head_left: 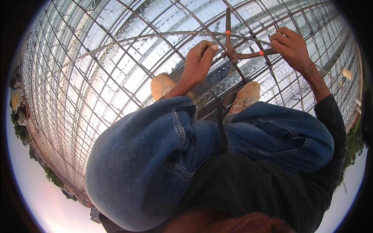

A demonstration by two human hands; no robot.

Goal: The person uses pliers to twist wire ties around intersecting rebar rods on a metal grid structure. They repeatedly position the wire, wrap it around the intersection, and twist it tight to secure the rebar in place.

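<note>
A pair of pincers (233, 57) with dark handles and orange bands lies over the steel bar grid, its handles spread wide apart. My right hand (290, 47) is closed around the end of one handle; the other handle points away from me with no hand on it. Just left of the pincers' head, my left hand (199, 64) hovers above the bars with thumb and fingers pinched together. Whatever may be between those fingertips is too small to make out. The pincers' jaws are close to a bar crossing, but I cannot tell whether they grip anything.
Under my feet a grid of thin steel reinforcing bars (112, 70) spreads over shiny ribbed metal sheeting (149, 54). I squat on it, my tan left shoe (161, 86) and right shoe (247, 95) between my hands and knees. A small pale block (347, 73) sits at the far right.
</note>
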